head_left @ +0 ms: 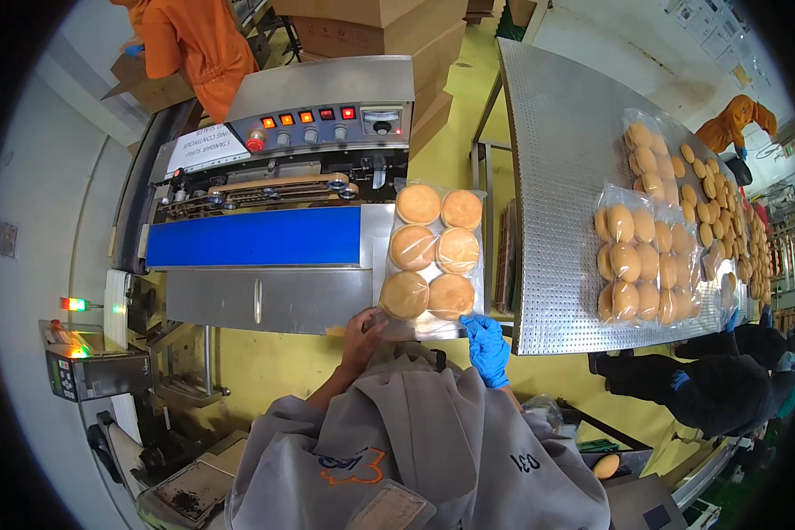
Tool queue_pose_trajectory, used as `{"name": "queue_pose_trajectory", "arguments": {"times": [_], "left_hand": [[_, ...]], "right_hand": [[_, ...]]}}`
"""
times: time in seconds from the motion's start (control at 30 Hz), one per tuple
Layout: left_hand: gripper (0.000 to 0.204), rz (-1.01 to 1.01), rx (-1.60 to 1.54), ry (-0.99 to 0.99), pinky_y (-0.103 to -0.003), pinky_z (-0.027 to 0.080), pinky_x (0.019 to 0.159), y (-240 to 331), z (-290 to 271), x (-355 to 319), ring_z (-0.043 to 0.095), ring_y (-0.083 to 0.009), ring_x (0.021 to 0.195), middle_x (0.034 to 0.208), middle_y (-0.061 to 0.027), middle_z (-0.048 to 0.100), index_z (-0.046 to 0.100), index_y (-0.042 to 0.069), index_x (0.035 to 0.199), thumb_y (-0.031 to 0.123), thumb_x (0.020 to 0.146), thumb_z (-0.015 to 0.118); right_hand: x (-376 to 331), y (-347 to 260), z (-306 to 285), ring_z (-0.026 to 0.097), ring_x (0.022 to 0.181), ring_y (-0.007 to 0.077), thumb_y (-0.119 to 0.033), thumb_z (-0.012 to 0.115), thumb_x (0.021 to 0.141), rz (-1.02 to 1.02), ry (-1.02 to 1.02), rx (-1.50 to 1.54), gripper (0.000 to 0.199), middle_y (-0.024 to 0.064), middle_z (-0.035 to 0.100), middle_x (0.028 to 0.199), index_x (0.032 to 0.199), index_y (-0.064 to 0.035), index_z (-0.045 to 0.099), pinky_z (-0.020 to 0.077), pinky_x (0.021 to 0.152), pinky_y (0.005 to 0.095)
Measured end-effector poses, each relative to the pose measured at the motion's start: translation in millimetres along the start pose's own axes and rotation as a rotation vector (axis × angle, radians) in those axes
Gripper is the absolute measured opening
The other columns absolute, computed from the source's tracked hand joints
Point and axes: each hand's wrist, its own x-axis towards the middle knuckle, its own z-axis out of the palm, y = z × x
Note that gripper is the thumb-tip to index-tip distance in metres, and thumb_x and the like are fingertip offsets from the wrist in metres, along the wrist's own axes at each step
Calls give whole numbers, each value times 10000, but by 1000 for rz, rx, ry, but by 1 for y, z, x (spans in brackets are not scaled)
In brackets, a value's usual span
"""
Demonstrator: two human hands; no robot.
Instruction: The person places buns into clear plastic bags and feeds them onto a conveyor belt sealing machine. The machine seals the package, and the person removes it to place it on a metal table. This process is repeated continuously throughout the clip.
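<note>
A clear plastic bag of round golden buns (434, 248), laid in two columns, rests flat on the steel end plate of a sealing machine in front of me. My bare left hand (362, 341) pinches the bag's near left corner. At the near right corner, my right hand (488, 348), in a blue glove, has its fingertips closed on the bag's edge. Left of the bag runs the machine's blue conveyor belt (254, 237). Behind it stands the sealing unit's control panel (318, 121) with lit buttons and a red stop knob.
To the right, a perforated steel table (561, 221) carries filled bun bags (647, 265) and many loose buns (715, 208). Cardboard boxes (375, 35) stand behind the machine. A person in orange (194, 53) works at the far left; others stand right. A small printer-like device (97, 364) sits left.
</note>
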Motion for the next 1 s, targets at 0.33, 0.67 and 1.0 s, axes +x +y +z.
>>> {"name": "queue_pose_trajectory", "arguments": {"times": [0.33,0.67,1.0], "left_hand": [[153,198,116,-205,-379,430,762,27,4,26,561,-213,816,856,-31,579,646,98,907,102,755,627],[106,401,-94,-144,-328,461,535,87,17,69,558,-201,617,718,-43,535,644,60,828,103,732,661],[101,526,-162,-321,-321,467,560,100,29,75,562,-197,654,716,-34,524,627,73,836,105,743,646]], "right_hand": [[-8,-15,-9,557,921,273,42,467,691,244,-143,203,339,134,571,1006,1006,-26,569,442,840,338],[-13,-14,17,584,925,191,-30,524,801,592,-336,1101,648,95,516,1210,1395,-124,283,460,807,304],[24,-5,17,608,740,352,-84,572,766,637,-107,-59,706,207,521,1169,1397,-85,255,484,616,387]]}}
